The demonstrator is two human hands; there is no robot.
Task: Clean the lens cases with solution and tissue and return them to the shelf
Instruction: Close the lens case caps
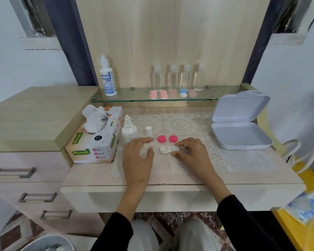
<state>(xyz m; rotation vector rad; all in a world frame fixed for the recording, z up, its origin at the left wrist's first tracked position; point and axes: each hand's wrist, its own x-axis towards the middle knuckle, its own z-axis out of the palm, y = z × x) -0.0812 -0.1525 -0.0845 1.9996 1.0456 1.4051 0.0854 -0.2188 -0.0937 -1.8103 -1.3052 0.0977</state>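
Lying 9-to-3 on our worktop (pixel 234 171), the lens case (pixel 164 149) is pinched at 3 by our right hand (pixel 192 153); left hand (pixel 137 156) hovers spread at 9.

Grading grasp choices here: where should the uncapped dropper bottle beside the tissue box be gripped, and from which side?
Grip the dropper bottle round its wide body, coming from the right: it stands upright, and the tissue box blocks its left side.

Pink caps (pixel 161 139) — two; clear bottles (pixel 156 78) — four
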